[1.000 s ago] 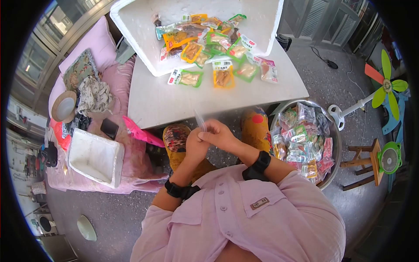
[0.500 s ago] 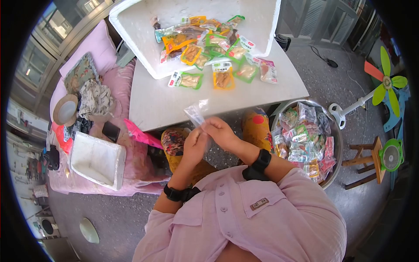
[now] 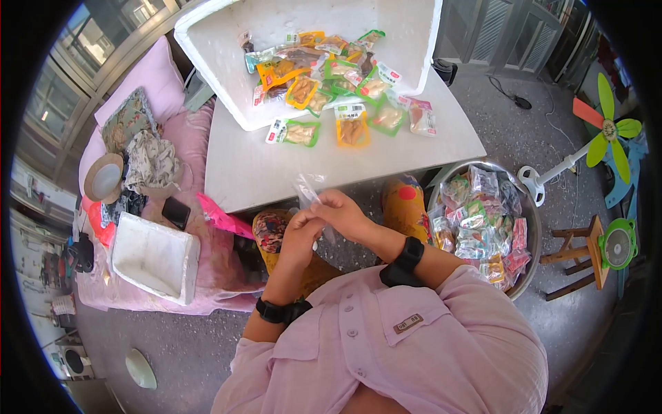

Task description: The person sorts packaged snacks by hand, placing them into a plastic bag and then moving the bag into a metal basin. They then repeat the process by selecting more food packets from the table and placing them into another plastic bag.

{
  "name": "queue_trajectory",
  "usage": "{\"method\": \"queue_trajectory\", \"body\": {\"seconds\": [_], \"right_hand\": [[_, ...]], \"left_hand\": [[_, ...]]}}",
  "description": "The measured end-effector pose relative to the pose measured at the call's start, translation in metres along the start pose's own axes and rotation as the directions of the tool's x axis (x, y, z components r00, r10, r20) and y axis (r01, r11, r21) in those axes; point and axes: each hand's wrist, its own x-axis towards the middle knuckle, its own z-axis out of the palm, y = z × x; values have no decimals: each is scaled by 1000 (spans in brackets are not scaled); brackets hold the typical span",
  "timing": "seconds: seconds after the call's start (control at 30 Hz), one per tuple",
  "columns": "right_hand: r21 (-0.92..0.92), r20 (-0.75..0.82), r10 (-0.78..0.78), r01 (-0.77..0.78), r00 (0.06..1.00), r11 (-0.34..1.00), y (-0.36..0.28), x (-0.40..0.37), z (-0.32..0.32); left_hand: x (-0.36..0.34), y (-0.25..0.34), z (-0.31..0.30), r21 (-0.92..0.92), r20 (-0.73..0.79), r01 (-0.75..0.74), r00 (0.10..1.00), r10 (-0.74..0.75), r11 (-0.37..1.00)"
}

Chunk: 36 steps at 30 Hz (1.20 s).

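Note:
Between my two hands is a clear plastic bag (image 3: 307,189), its upper part sticking out toward the table. My left hand (image 3: 301,233) is closed, its fingertips pinching the bag. Beside it, my right hand (image 3: 343,214) is closed on the same bag, and the fingers of both hands meet. They hang above my lap, just short of the white table (image 3: 276,172). On the table a yellow-edged food packet (image 3: 352,127) lies between a green-edged packet (image 3: 293,132) and another green packet (image 3: 388,117). A pink-edged packet (image 3: 421,117) is at their right.
A white foam box (image 3: 219,76) on its side holds several packets. At my right stands a metal basin (image 3: 536,238) full of packets, near a green-bladed fan (image 3: 609,129) and a wooden stool (image 3: 593,252). To the left, a pink-covered bed (image 3: 221,276) bears a small foam box (image 3: 155,255) and a phone (image 3: 176,212).
My hands have shifted slightly, the left one a little lower and to the left. The bag's upper end has tilted and crumpled, and both hands still grip it.

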Motion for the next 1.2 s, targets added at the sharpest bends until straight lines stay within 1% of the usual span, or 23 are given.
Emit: {"method": "queue_trajectory", "body": {"seconds": [0.03,0.13,0.23,0.33,0.37,0.4,0.43,0.47,0.5,0.53,0.57,0.63,0.7,0.73,0.8,0.83,0.87,0.93,1.0,1.03,1.13,1.17,1.2], "right_hand": [[34,2,24,-24,1000,999,0,0,0],[-2,-41,12,-12,999,1000,-4,2,3],[77,-43,66,-63,997,995,-12,6,1],[315,8,114,-111,993,943,-18,13,5],[325,-7,121,-113,993,939,-23,15,9],[335,-22,130,-115,991,935,-31,17,17],[347,-39,139,-117,990,931,-36,20,24],[235,-4,75,-72,997,969,-32,28,27],[123,39,14,-19,999,992,-25,38,30],[11,88,-43,42,995,999,-22,47,35],[22,108,-111,109,988,994,-21,55,43],[50,149,-248,243,957,969,-24,70,61],[315,174,-94,35,980,949,-43,73,81],[437,202,-19,-73,979,897,-49,75,88],[453,217,-27,-76,976,888,-37,87,92],[459,224,-30,-78,974,885,-29,92,91],[404,205,-53,-35,977,914,-19,98,85],[283,170,-101,49,980,958,5,112,69],[-20,-56,-20,19,998,1000,24,121,48],[-170,-174,-7,-23,985,985,23,121,41],[-430,-261,10,-125,965,894,9,115,22],[-453,-260,-14,-109,965,885,24,126,8],[-551,-229,-146,-4,962,834,27,130,-2]], "left_hand": [[1,0,-1,-54,2,20,1000,-20,998],[0,5,1,-256,4,21,1000,-21,967],[-1,16,4,-349,33,10,999,2,937],[-4,27,8,-439,-48,-41,999,22,898],[-2,25,4,-285,-139,-152,983,116,947],[0,25,-1,-115,-213,-247,952,219,962],[1,26,-4,64,-267,-323,906,328,944],[0,29,-7,436,-222,-459,779,587,774],[-4,44,-3,733,-73,-498,621,781,464],[-3,55,-1,898,154,-434,460,874,70],[1,60,-2,908,201,-418,344,917,-42],[1,70,-7,905,307,-380,271,912,-191],[-1,83,-11,884,408,-336,212,888,-326],[-1,87,-13,883,418,-321,212,883,-341],[-1,91,-19,883,435,-292,215,874,-367],[1,90,-22,890,425,-289,251,870,-351],[4,86,-26,898,413,-287,287,864,-334],[14,74,-33,916,381,-277,369,847,-291],[29,56,-37,934,343,-262,460,819,-244],[39,45,-41,949,306,-241,539,785,-205],[68,22,-45,965,151,-260,658,738,34],[78,16,-47,961,137,-269,672,728,68],[88,11,-48,961,98,-253,696,711,115]]}}
